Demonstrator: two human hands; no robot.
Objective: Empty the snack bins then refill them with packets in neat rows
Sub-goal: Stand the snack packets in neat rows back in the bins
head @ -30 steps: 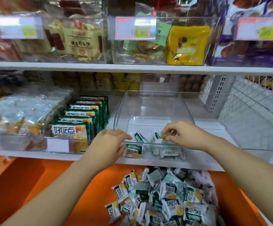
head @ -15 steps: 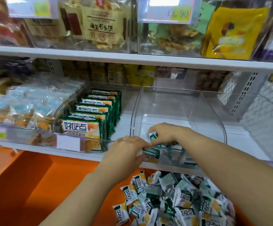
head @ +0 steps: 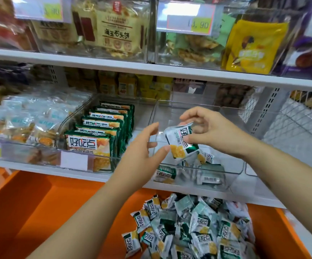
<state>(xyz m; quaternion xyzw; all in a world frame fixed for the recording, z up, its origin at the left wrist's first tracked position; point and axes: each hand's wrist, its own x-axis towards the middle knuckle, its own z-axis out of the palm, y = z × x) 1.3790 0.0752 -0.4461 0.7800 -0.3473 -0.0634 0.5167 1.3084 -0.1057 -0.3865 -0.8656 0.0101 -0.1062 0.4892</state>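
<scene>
Just above front of clear plastic bin [head: 233, 177] — right hand [head: 214, 135] pinches white-green snack packet [head: 179, 144]. Thumb of left hand [head: 142, 152] beside packet's lower corner, fingers spread, holding nothing. Few loose packets [head: 209, 179] inside bin; heaped packet pile [head: 194, 227] below bin.

Green pack [head: 88, 144], front of the row at left: 好吃点 on a white panel. Small packet [head: 181, 141], raised at centre: the same 好吃点, tilted. Loose packets [head: 198, 230], heaped nearest: 好吃点 again. Beige bag [head: 117, 34], far upper left: 海玉石头饼. Price tag [head: 188, 21], to its right: ends ".90", the leading digits blurred.
</scene>
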